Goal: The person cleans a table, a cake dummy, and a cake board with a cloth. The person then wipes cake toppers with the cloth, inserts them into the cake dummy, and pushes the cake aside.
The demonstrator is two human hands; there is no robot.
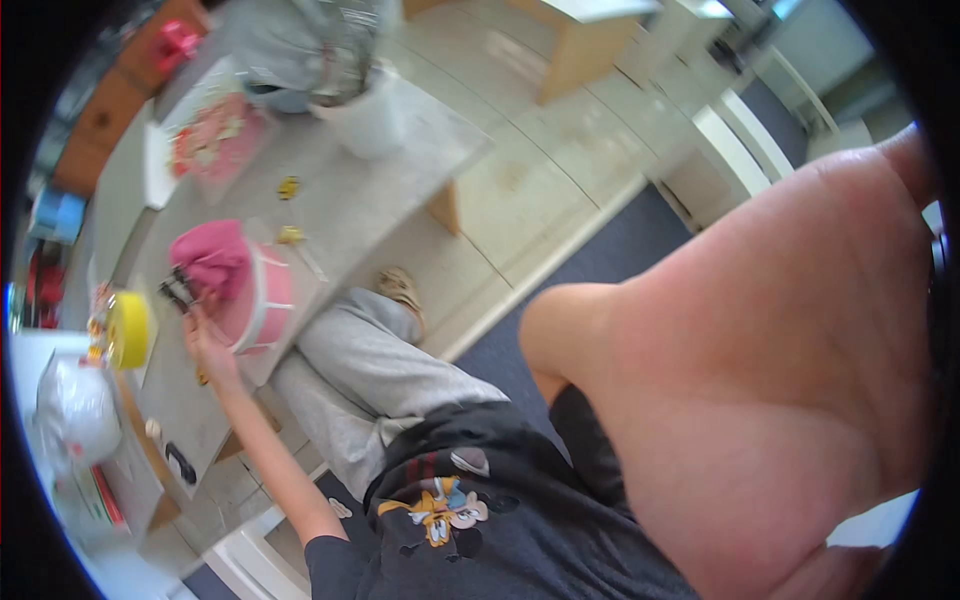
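Observation:
My left hand [208, 345] is closed on a small black-and-white item [178, 290] whose kind I cannot make out. It is at the side of a round pink-and-white basket [268, 300] on the grey table [420, 130]. Bunched pink cloth [212, 255] fills the basket's opening, close to my fingers. My right hand [790, 330] is raised very near the camera, with its palm and heel filling the right side. Its fingers run out of view, so their position is hidden.
A yellow roll [128, 330] stands left of the basket. Beyond it are small yellow pieces [289, 187], a pink tray [245, 160] of cut bits, and a white bucket [365, 125] with a grey plastic bag. White chairs [740, 150] stand at upper right.

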